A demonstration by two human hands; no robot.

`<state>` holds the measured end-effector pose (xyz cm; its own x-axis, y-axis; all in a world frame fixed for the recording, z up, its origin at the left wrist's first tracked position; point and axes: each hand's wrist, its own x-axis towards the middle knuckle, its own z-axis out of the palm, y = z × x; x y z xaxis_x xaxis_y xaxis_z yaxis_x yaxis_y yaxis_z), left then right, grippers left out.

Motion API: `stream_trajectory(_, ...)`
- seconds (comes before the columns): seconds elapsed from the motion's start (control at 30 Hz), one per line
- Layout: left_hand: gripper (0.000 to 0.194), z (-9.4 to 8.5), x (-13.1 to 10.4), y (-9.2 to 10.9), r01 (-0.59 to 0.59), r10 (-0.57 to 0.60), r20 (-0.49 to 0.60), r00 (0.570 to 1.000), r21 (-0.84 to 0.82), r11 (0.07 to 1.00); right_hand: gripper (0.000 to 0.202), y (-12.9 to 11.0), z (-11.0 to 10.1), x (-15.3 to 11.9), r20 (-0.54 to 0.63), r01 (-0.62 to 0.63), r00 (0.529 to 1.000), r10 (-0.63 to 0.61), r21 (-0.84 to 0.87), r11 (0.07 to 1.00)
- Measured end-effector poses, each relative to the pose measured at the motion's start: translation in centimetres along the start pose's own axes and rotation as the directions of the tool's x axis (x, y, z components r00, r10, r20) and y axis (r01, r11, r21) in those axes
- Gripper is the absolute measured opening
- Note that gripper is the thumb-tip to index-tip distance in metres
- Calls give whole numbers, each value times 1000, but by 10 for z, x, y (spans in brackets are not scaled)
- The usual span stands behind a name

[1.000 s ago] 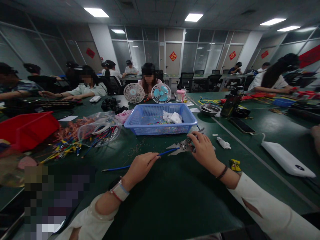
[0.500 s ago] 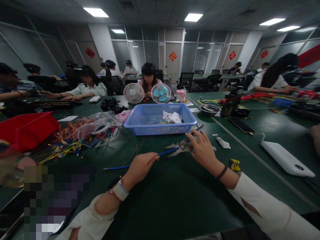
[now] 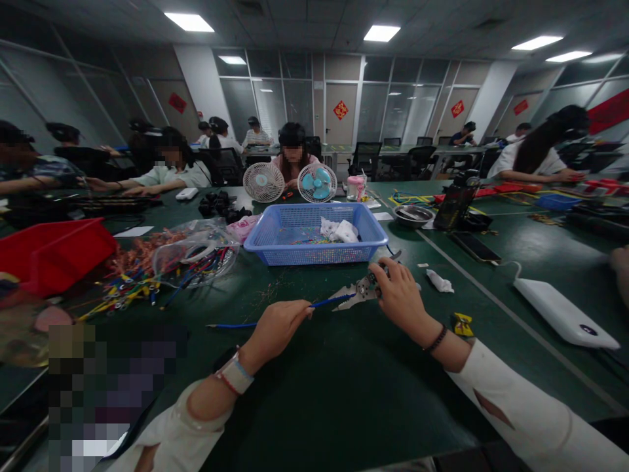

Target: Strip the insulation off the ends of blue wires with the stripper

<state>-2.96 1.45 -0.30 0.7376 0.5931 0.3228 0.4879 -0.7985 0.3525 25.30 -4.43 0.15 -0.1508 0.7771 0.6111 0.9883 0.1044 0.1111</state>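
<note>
Wire (image 3: 331, 302) should flex lightly, so we pinch it near the pliers (image 3: 362, 288) with our left hand (image 3: 275, 329), our right hand (image 3: 403, 298) seemingly half-closed round their handles.

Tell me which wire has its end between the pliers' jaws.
The blue wire in the left hand, reaching toward the right hand on the pliers; the bunched wires lie apart, untouched by either hand.

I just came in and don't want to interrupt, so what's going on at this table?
The left hand holds a blue wire, its far end between the open jaws of a wire stripper in the right hand. A blue basket stands just beyond, with loose wires off to the left.
</note>
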Motion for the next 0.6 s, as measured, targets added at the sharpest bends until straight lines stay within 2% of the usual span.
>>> stream_trajectory(0.2, 40, -1, 0, -1, 4, -5, 12, 1000, 32, 999, 67, 1, -1, 3, -38, 40, 999, -38, 55, 998)
stream_trajectory(0.47, 45, -2, 1, -1, -5, 3, 24, 1000, 62, 998, 71, 3, -5, 5, -32, 89, 996, -87, 61, 994)
stream_trajectory(0.6, 43, -3, 1, 1, -8, 3, 53, 999, 98, 995, 72, 3, -2, 4, -35, 60, 998, -57, 101, 993)
